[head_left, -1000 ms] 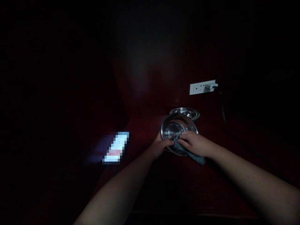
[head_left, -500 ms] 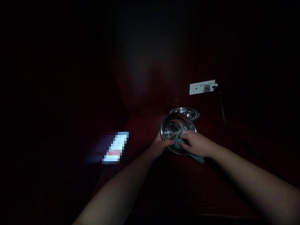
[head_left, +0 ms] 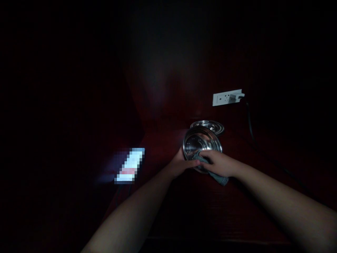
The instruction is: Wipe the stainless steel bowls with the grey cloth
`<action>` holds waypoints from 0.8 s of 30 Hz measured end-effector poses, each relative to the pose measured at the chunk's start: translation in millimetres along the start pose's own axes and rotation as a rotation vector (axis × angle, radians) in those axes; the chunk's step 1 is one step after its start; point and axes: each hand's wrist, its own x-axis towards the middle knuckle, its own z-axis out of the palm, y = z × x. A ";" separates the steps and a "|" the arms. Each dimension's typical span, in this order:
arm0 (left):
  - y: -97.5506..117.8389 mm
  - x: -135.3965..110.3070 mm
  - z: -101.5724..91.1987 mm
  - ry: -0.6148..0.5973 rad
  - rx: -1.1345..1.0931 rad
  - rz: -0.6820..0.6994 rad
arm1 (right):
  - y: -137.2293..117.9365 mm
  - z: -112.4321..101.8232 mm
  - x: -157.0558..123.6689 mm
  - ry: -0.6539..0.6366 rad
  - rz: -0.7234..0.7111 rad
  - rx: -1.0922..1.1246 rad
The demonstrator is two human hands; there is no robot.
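A shiny metal bowl point(head_left: 193, 142) is tilted so that its inside faces me. My left hand point(head_left: 181, 164) grips it at the lower left, thumb over the rim and the other fingers hidden behind. Against the bowl's lower inner wall, my right hand point(head_left: 219, 163) is closed on a grey-green cloth point(head_left: 219, 178), whose loose end hangs below the palm. Right behind the bowl lies a second round metal dish point(head_left: 217, 127), partly covered by it.
A lit phone point(head_left: 130, 167), its screen blurred out, lies at the left near the table edge. On the back wall is a white socket plate point(head_left: 222, 99) with a plug in it; a dark cable point(head_left: 250, 121) runs down to the dark red table point(head_left: 210, 207).
The bowl has turned and shifted slightly to the right in my left hand. My right hand has moved a little down with the cloth, along the bowl's inside.
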 end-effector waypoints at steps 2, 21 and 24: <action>0.6 -0.3 0.1 -0.025 0.008 -0.001 | -0.4 0.0 0.1 -0.007 0.003 0.004; -8.7 1.2 -6.6 0.004 -0.011 -0.025 | 1.7 0.8 0.4 -0.013 -0.024 0.007; -8.2 1.5 -6.5 -0.002 -0.020 -0.019 | 0.7 -0.2 0.6 -0.033 -0.009 -0.018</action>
